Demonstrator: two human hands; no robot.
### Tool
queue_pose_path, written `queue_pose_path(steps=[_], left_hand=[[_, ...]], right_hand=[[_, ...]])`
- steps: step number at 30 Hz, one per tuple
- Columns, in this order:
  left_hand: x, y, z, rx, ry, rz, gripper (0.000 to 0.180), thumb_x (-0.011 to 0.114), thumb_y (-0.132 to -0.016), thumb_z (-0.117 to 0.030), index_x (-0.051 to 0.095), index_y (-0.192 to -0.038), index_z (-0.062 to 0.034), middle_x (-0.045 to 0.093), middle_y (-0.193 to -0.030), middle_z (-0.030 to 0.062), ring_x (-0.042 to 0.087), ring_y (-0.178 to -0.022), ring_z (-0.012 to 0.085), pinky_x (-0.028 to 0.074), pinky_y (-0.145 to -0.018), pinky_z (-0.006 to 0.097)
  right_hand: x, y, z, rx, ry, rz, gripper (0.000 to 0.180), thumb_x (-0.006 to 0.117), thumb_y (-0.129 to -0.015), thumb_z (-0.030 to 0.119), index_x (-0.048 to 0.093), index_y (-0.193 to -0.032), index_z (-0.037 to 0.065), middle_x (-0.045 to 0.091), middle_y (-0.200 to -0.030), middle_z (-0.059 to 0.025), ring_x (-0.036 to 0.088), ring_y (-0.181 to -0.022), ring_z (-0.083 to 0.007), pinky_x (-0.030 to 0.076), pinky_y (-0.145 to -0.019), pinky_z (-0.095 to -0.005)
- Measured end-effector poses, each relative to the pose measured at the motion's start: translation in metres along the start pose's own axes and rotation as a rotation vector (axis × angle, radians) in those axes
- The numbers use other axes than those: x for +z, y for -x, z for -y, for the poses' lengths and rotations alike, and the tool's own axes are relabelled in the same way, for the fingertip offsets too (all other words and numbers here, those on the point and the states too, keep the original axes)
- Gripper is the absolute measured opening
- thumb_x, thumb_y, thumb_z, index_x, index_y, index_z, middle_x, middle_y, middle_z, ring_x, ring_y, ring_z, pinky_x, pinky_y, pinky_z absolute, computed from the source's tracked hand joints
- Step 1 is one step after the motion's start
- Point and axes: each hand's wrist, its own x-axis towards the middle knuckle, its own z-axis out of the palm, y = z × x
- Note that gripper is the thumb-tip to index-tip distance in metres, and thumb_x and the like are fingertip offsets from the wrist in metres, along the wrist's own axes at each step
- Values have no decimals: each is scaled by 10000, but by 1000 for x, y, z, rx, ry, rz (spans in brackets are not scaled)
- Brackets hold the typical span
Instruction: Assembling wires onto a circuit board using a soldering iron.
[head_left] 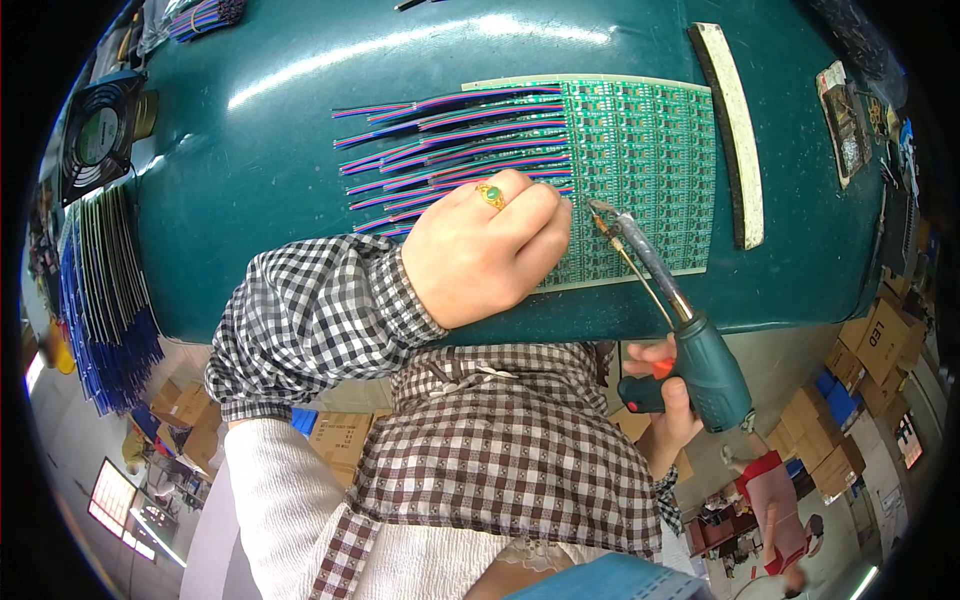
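Observation:
A panel of small green circuit boards (640,150) lies on the table. Several multicoloured ribbon wires (450,135) run in rows from the left to the boards. My left hand (490,245), wearing a ring with a green stone, is closed over the lower wire ends at the panel; its fingertips are hidden, and I cannot make out what they pinch. In my right hand (675,415) is a dark green pistol-grip soldering iron (712,375) with a red trigger. Its metal tip is over the panel, just right of my left fingers.
A pale curved strip (730,135) lies right of the panel on the green table (300,160). A small fan (97,135) stands at the far left, above a bunch of blue wires (105,300) over the edge. Cardboard boxes (880,340) and another person (775,510) are beyond the table.

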Motion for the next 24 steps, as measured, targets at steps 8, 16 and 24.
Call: queue_pose_path(steps=[8,16,24], left_hand=[[2,1,-2,26,-27,-39,382,614,-674,-75,646,-1026,71,575,-959,123,595,-808,225,526,-665,308],[2,0,-2,38,-73,-48,384,617,-664,-74,651,-1018,72,584,-970,124,594,-796,218,522,-648,299],[3,1,-3,26,-66,-39,371,617,-672,-73,651,-1014,69,582,-963,122,598,-807,221,524,-654,303]], right_hand=[[-6,4,-3,-3,10,21,613,659,-880,318,460,-1220,-152,609,-885,-164,663,-789,-280,600,-699,-421],[-5,3,-3,-10,-6,43,609,650,-885,295,432,-1211,-172,586,-847,-151,634,-750,-253,591,-721,-448],[-4,3,-4,0,-26,44,623,665,-881,284,422,-1233,-169,587,-844,-147,629,-744,-251,591,-725,-451]])
